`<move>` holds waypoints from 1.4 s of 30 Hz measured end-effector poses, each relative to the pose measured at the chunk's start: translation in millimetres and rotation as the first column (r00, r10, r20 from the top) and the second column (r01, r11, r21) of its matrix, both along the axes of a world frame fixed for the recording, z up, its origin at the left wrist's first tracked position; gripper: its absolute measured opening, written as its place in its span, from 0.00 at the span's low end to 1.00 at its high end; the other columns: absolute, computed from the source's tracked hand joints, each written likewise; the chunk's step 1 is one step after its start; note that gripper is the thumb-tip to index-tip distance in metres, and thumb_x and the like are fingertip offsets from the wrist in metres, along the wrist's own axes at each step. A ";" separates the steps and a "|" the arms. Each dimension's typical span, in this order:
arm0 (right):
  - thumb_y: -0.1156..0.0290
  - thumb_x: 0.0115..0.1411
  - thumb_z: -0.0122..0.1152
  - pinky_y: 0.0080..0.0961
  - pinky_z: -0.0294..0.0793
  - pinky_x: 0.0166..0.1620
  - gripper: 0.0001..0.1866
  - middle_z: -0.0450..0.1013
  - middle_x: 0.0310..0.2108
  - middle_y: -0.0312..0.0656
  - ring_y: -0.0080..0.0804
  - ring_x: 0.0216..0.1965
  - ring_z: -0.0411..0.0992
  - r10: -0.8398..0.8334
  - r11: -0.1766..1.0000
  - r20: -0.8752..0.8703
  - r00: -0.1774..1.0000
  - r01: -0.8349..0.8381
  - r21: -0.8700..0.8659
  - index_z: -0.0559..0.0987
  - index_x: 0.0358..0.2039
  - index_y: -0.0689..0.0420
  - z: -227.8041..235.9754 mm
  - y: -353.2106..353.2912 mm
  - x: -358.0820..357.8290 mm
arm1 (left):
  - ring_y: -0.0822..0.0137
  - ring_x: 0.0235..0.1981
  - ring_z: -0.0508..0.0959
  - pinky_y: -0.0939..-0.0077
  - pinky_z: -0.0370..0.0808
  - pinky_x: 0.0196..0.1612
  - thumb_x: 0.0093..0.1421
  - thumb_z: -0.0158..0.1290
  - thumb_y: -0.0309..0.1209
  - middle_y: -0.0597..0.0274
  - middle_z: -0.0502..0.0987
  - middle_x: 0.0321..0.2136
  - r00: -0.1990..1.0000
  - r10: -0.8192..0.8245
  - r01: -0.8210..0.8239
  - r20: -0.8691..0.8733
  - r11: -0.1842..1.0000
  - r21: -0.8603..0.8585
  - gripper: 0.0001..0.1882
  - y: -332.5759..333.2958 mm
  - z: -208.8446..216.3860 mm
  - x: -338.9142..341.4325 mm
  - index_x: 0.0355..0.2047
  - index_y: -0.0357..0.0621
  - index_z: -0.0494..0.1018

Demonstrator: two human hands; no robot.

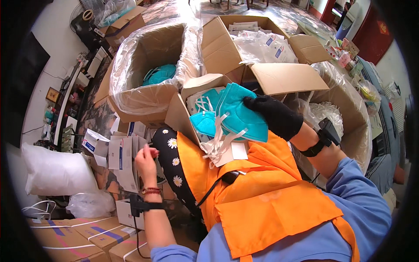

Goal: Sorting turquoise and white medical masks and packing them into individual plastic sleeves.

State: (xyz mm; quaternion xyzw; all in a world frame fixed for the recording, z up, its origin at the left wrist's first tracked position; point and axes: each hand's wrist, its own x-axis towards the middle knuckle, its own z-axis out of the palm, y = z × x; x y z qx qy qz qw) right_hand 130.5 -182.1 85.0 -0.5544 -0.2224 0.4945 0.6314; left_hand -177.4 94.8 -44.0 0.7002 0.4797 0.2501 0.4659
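My right hand (279,114), in a black glove, is closed on a stack of teal face masks (238,113) with white straps. The stack is held over a small cardboard box (176,112) at my lap. More teal masks (202,123) lie in that box, and loose white straps (216,148) hang over its near side. My bare left hand (146,162) is off to the left of my knee, its fingers curled. Something reddish shows at its fingertips, too small to name. Near it stand open white paper boxes (122,155).
A plastic-lined carton (146,102) with teal masks stands ahead on the left. Beside it, another carton (220,46) holds plastic packets (264,47). A lined carton (364,131) at right contains white straps (327,115). Strapped cartons (74,236) and a white sack (59,170) sit at left.
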 end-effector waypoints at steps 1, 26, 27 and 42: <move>0.61 0.65 0.58 0.23 0.74 0.50 0.21 0.76 0.43 0.37 0.23 0.43 0.74 0.000 1.000 0.003 1.000 0.000 -0.002 0.73 0.54 0.60 -2.8 -1.8 -0.5 | 0.67 0.34 0.81 0.73 0.76 0.42 0.70 0.43 0.38 0.53 0.81 0.30 0.986 -0.099 0.111 0.134 0.990 -0.082 0.20 -19.4 21.0 14.6 0.34 0.32 0.77; 0.76 0.54 0.61 0.33 0.77 0.41 0.28 0.76 0.43 0.45 0.44 0.39 0.78 0.314 0.843 0.910 0.270 -0.521 -0.136 0.73 0.57 0.46 13.6 -17.6 -33.4 | 0.76 0.38 0.72 0.75 0.71 0.41 0.64 0.55 0.35 0.60 0.73 0.36 0.222 -0.973 0.975 -0.056 0.221 0.025 0.15 -139.2 106.8 120.9 0.44 0.36 0.69; 0.78 0.54 0.59 0.33 0.76 0.41 0.28 0.76 0.43 0.46 0.46 0.39 0.77 0.390 0.823 0.893 0.225 -0.521 -0.228 0.73 0.57 0.47 14.6 -16.2 -36.3 | 0.74 0.35 0.71 0.75 0.70 0.37 0.65 0.53 0.36 0.59 0.73 0.34 0.241 -0.970 0.969 -0.038 0.243 -0.052 0.16 -141.7 110.9 120.1 0.45 0.35 0.69; 0.70 0.50 0.63 0.38 0.74 0.28 0.06 0.75 0.28 0.47 0.47 0.28 0.76 0.134 0.966 0.990 -0.030 -0.219 -0.138 0.77 0.26 0.57 -32.0 -56.6 -21.7 | 0.42 0.39 0.75 0.54 0.72 0.41 0.63 0.46 0.27 0.44 0.76 0.34 0.315 -0.873 0.942 -0.373 0.239 0.235 0.09 -177.4 118.4 144.7 0.40 0.35 0.71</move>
